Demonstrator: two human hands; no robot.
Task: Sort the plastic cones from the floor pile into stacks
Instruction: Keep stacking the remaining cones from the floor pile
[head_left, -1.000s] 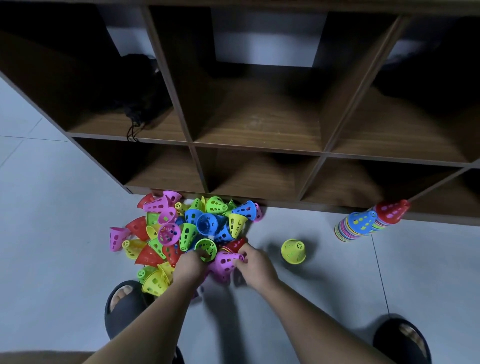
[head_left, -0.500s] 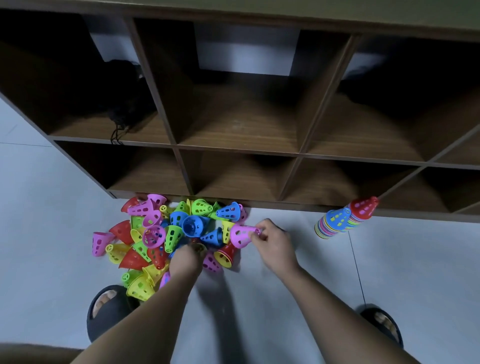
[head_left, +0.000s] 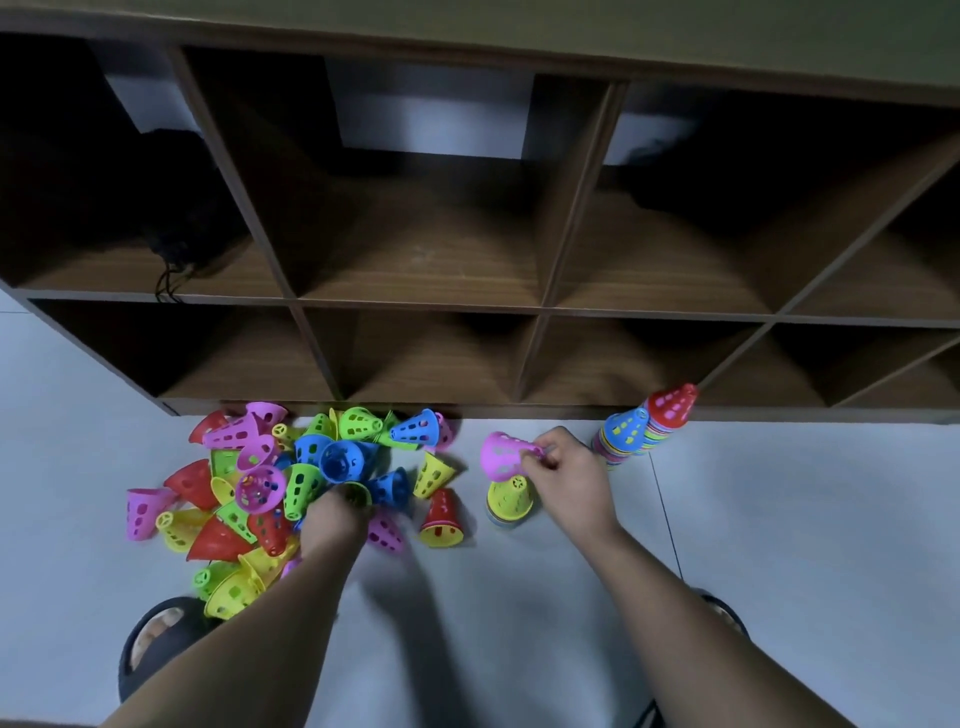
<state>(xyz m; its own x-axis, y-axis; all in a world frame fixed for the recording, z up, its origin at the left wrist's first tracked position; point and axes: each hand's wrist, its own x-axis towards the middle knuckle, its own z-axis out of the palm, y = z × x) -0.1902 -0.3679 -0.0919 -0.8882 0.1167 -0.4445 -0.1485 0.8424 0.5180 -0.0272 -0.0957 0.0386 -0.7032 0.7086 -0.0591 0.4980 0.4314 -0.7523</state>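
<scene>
The right hand (head_left: 569, 475) pinches a pink perforated plastic cone (head_left: 500, 455) by its narrow end, fingers (head_left: 540, 451) pressed together on it, the wide mouth tilted away to the left. Just below those fingers a short stack topped by a yellow perforated plastic cone (head_left: 510, 500) stands upright on the pale tiled floor (head_left: 779, 519), apart from the held cone. Just beyond the right fingers, toward the wooden cubby shelf (head_left: 426, 260), leans a tall multicoloured stack of nested cones (head_left: 631, 436) with a blue cone and a red cone at its top.

The left hand (head_left: 332, 519) reaches into the near edge of the loose pile of pink, red, yellow, green and blue plastic cones (head_left: 291, 478); its fingers are buried among them, so whether they are curled on a cone cannot be told. Just right of these fingers a red cone nested in a yellow one (head_left: 441, 517) lies on the floor. A foot in a black slipper (head_left: 156, 644) rests near the left forearm.
</scene>
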